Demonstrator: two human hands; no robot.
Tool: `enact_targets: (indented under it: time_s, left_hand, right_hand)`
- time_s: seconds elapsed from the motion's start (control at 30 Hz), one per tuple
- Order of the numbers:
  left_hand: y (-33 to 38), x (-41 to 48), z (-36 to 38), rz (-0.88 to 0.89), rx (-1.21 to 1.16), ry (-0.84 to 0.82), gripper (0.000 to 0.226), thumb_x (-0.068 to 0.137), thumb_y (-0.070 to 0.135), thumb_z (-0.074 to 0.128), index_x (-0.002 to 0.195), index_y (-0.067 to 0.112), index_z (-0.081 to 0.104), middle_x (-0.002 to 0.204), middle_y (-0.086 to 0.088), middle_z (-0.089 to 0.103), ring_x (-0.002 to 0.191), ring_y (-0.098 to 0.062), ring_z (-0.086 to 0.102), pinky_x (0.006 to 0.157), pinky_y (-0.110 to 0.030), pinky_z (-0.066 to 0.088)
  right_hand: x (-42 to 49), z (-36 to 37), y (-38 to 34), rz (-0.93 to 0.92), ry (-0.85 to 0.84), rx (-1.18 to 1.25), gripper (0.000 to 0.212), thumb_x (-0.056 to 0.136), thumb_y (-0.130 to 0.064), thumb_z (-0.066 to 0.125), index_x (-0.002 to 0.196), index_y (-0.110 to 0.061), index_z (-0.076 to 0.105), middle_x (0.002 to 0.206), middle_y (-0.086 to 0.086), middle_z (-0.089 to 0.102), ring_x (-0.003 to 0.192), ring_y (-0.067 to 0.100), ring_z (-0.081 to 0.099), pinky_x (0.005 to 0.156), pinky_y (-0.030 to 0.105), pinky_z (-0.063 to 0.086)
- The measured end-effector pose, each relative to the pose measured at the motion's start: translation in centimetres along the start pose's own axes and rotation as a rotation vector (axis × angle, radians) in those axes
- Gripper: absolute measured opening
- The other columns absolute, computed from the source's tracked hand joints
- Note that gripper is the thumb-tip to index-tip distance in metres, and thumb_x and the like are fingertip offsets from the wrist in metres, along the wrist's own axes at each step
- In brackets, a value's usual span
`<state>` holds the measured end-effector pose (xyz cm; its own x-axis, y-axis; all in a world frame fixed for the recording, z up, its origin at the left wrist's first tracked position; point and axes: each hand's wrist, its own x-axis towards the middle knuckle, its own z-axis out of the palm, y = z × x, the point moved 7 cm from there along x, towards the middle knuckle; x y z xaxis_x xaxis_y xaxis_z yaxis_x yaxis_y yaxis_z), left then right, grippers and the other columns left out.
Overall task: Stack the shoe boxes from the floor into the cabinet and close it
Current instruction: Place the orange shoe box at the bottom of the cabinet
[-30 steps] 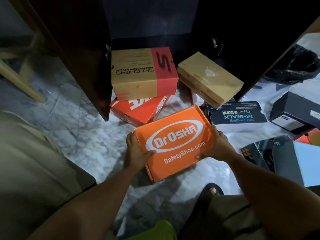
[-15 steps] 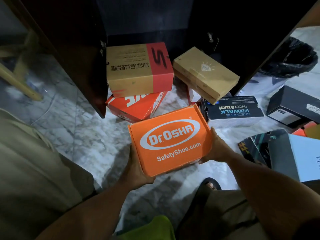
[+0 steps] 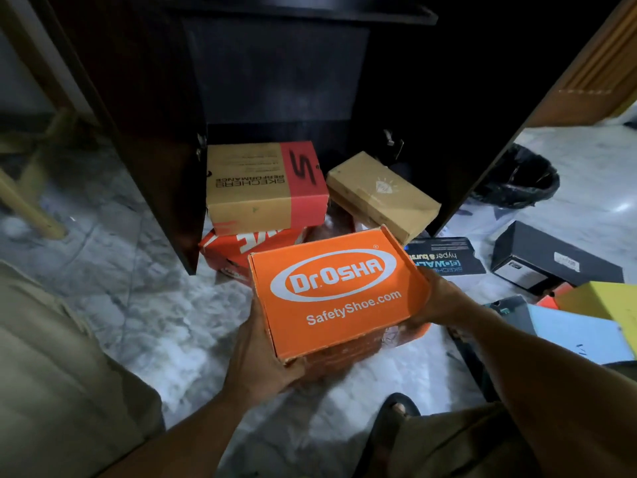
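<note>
An orange Dr.Osha shoe box [image 3: 336, 291] is held in the air in front of the open dark cabinet [image 3: 275, 81]. My left hand [image 3: 262, 353] grips its near left corner from below, and my right hand [image 3: 437, 301] holds its right side. On the floor at the cabinet's mouth, a tan-and-red Skechers box [image 3: 265, 188] lies on a red box [image 3: 241, 251]. A plain tan box [image 3: 382, 194] leans tilted beside them.
Both cabinet doors [image 3: 151, 150] stand open. More boxes lie on the marble floor at right: a dark Skechers GoWalk box [image 3: 444, 257], a black box [image 3: 551, 263], a light blue box [image 3: 579, 332], a yellow one [image 3: 603, 298]. A black bin [image 3: 517, 177] stands behind. A wooden leg [image 3: 31, 205] is at left.
Both hands have lifted the orange box off the floor and raised it, with the left hand shifting under its near corner. The view has tilted up toward the cabinet.
</note>
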<state>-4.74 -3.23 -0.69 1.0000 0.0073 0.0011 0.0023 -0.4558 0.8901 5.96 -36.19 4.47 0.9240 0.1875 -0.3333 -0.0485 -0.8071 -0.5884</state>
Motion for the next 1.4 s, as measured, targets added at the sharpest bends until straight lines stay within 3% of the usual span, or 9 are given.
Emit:
enact_targets:
  time_s: [0.13,0.3,0.5,0.67,0.77,1.03,1.17,1.3,1.4]
  left_hand:
    - [2.1,1.1,-2.7,0.032,-0.077,0.077,0.116,0.064,0.056,0.084,0.155,0.040,0.013,0.125,0.014,0.063,0.117,-0.010,0.061,0.093,-0.045,0.057]
    - [6.6,3.7,-7.6,0.125,-0.059,0.149,0.106,0.064,0.070,0.076,0.145,0.059,0.009,0.131,0.022,0.055,0.124,-0.008,0.052,0.099,-0.037,0.049]
    - [12.7,8.5,-14.1,0.218,-0.056,0.139,0.105,0.056,0.074,0.081,0.143,0.046,0.029,0.126,0.018,0.063,0.117,-0.008,0.062,0.099,-0.047,0.052]
    - [17.7,12.1,-19.1,0.263,-0.046,0.120,0.103,0.056,0.066,0.086,0.141,0.042,0.033,0.122,0.018,0.066,0.111,-0.002,0.064,0.099,-0.038,0.053]
    - [18.5,15.1,-20.7,0.193,-0.047,0.096,0.099,0.055,0.060,0.088,0.138,0.035,0.040,0.122,0.014,0.064,0.113,-0.007,0.063,0.094,-0.029,0.051]
    - [15.5,27.1,-20.7,0.003,-0.090,0.055,0.101,0.059,0.047,0.090,0.143,0.034,0.036,0.130,0.006,0.057,0.117,-0.016,0.057,0.100,-0.043,0.047]
    - [12.7,33.6,-20.3,-0.006,-0.081,0.104,0.109,0.060,0.045,0.091,0.147,0.042,0.025,0.125,0.015,0.054,0.116,-0.011,0.053,0.104,-0.045,0.044]
    - [10.2,39.7,-20.5,0.014,-0.085,0.135,0.107,0.064,0.036,0.091,0.147,0.043,0.024,0.126,0.016,0.057,0.113,-0.005,0.054,0.103,-0.039,0.045]
    - [8.2,43.5,-20.5,0.018,-0.092,0.161,0.110,0.067,0.028,0.091,0.149,0.042,0.019,0.122,0.019,0.056,0.110,-0.001,0.053,0.092,-0.027,0.044]
  right_hand:
    - [0.3,-4.3,-3.3,0.002,0.031,0.006,0.106,0.032,-0.051,0.100,0.124,-0.031,0.052,0.113,-0.014,0.065,0.105,0.012,0.064,0.098,0.038,0.052]
    - [-0.4,-8.3,-9.2,-0.044,0.106,0.081,0.065,0.047,-0.029,0.100,0.098,-0.033,0.059,0.090,-0.016,0.066,0.075,-0.002,0.066,0.076,0.020,0.052]
    - [-0.3,-13.4,-12.8,-0.089,0.284,0.139,0.128,0.016,-0.063,0.096,0.129,-0.016,0.058,0.111,0.000,0.072,0.096,0.019,0.072,0.088,0.045,0.059]
    - [-0.2,-16.8,-19.1,-0.125,0.372,0.144,0.128,0.015,-0.067,0.093,0.126,-0.016,0.054,0.110,-0.001,0.067,0.097,0.021,0.068,0.087,0.046,0.059]
    - [1.1,-18.1,-22.2,-0.121,0.368,0.157,0.100,0.031,-0.054,0.095,0.115,-0.020,0.054,0.102,-0.004,0.065,0.089,0.015,0.066,0.078,0.036,0.058]
    - [14.0,-19.3,-21.6,-0.114,0.375,0.284,0.060,0.052,-0.025,0.099,0.101,-0.022,0.065,0.102,0.003,0.072,0.083,0.010,0.070,0.065,0.023,0.060]
    - [22.8,-19.2,-21.3,-0.145,0.373,0.301,0.082,0.041,-0.035,0.101,0.112,-0.024,0.061,0.105,0.000,0.072,0.090,0.015,0.070,0.083,0.043,0.060]
    - [30.8,-19.1,-21.5,-0.184,0.374,0.327,0.103,0.031,-0.044,0.100,0.121,-0.017,0.057,0.106,0.000,0.072,0.094,0.017,0.070,0.086,0.041,0.059]
    - [35.4,-18.8,-22.0,-0.234,0.397,0.296,0.103,0.045,-0.033,0.100,0.133,-0.014,0.050,0.116,0.002,0.065,0.099,0.017,0.063,0.078,0.027,0.051]
